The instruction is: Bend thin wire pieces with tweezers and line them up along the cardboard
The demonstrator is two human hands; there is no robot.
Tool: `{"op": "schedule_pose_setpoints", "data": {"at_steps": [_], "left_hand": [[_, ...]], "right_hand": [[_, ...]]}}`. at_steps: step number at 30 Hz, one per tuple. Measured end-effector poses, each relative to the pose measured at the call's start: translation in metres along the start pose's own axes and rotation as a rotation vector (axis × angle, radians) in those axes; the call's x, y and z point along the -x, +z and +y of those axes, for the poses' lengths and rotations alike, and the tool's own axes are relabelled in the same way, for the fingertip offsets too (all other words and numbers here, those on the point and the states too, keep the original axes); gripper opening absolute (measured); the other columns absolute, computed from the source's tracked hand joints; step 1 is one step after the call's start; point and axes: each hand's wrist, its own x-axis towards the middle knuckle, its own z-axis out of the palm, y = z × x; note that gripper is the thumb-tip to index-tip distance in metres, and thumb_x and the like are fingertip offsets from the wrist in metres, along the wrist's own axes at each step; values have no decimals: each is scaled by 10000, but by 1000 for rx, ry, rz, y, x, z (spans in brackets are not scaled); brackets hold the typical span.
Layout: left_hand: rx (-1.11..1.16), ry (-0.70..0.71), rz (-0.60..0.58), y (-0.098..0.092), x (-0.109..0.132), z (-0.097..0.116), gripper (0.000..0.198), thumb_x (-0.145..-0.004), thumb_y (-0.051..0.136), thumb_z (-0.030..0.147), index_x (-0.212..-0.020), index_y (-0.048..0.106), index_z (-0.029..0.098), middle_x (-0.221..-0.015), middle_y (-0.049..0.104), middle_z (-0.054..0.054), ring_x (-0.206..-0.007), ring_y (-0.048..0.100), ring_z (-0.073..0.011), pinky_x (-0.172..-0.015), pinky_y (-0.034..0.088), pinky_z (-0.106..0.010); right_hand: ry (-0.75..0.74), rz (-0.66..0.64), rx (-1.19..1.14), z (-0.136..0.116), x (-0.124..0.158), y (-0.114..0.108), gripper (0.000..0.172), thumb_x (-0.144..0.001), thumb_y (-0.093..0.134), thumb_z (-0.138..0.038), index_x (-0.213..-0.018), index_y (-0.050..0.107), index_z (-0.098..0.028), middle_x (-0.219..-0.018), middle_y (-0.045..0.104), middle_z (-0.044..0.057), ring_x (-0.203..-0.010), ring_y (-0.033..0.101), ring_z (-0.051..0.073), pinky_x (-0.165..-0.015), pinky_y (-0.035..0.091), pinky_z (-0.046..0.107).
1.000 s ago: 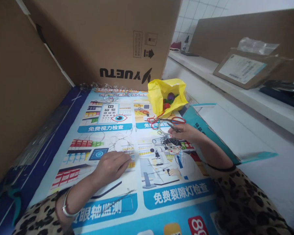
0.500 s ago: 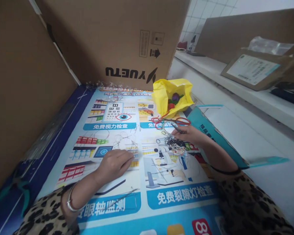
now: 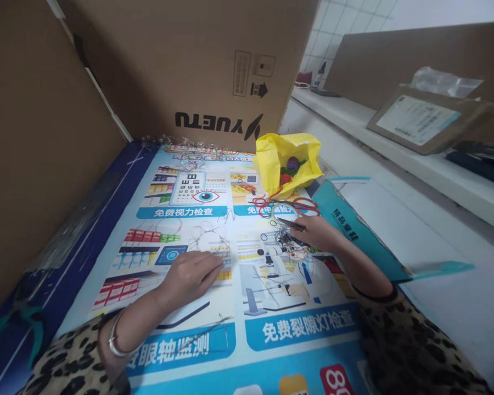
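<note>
My left hand (image 3: 191, 276) lies palm down on the printed poster (image 3: 271, 334), fingers stretched out to the right and fingertips at the edge of a tangle of thin wire loops (image 3: 209, 240). My right hand (image 3: 320, 232) is closed around a thin dark pointed tool (image 3: 290, 224), whose tip points left, just above a small heap of dark wire bits (image 3: 283, 239). Red-handled scissors (image 3: 301, 205) lie just beyond that hand. Both forearms wear leopard-print sleeves, and a silver bangle sits on the left wrist.
A yellow bag (image 3: 287, 159) holding red and purple pieces stands behind the scissors. A large cardboard box (image 3: 197, 71) walls off the back, another panel the left. A long thin wire (image 3: 206, 332) lies near me. A teal-handled tool (image 3: 28, 323) rests lower left. A white ledge (image 3: 395, 131) carries a parcel.
My right hand has shifted slightly left and down with the tool, closer to the dark heap. My left hand has stayed in place. The camera view has wobbled a little.
</note>
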Motion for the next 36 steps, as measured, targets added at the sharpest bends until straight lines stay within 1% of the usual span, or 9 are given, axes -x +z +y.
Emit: {"op": "schedule_pose_setpoints", "data": {"at_steps": [3,6,11,16,24,27,30,33,36], "left_hand": [[9,-3,-1,0,0,0,121,-821,488,169,-880,590,193,-775,660,-7,-695,602,-121,-637,445,-246],[13,-13,-9,0,0,1,112,-819,494,168,-876,586,195,-781,663,-3,-694,602,-121,-635,442,-248],[2,-11,-10,0,-2,1,119,-818,492,174,-879,591,196,-786,663,-1,-700,610,-115,-631,450,-234],[-6,-15,-23,1,-2,1,123,-825,482,183,-867,597,194,-775,661,-11,-692,607,-117,-632,449,-234],[3,-6,-23,1,-2,1,104,-820,505,186,-883,587,194,-772,663,-4,-696,607,-129,-643,446,-246],[15,-1,-19,0,-3,1,105,-821,498,181,-880,585,192,-777,661,-3,-694,605,-122,-641,443,-241],[24,-1,-18,0,-2,1,102,-818,503,173,-881,580,195,-781,659,2,-691,601,-122,-634,439,-243],[24,1,-21,2,0,0,104,-812,517,171,-894,574,201,-782,659,6,-697,601,-130,-638,438,-252],[23,3,-26,2,1,-1,107,-812,519,170,-900,572,201,-790,661,8,-703,602,-131,-638,435,-251]], "right_hand": [[13,-30,24,-5,0,4,261,-760,479,-400,-777,626,-185,-773,655,74,-706,578,187,-537,293,247],[30,-36,44,-7,-1,10,276,-740,499,-401,-822,630,-172,-836,663,97,-748,587,207,-552,305,253],[54,-36,56,-8,-4,16,303,-787,427,-371,-855,642,-168,-851,668,109,-760,596,206,-572,328,257],[38,-42,65,-6,-3,16,284,-763,458,-349,-893,640,-176,-865,672,95,-774,599,199,-577,341,247],[28,-49,133,-14,-3,16,267,-688,499,-307,-857,646,-160,-876,661,134,-781,598,252,-599,352,288],[40,-44,128,-15,-3,14,278,-666,515,-322,-854,641,-160,-854,658,131,-773,590,246,-587,343,282],[59,-29,103,-11,0,6,257,-671,511,-334,-835,633,-178,-818,658,101,-742,580,219,-553,319,265],[101,1,81,-4,5,-3,253,-706,482,-356,-845,619,-195,-789,651,74,-701,558,193,-528,295,258],[98,57,34,1,9,-10,202,-708,483,-344,-775,604,-196,-743,636,55,-653,529,167,-513,279,253]]}}
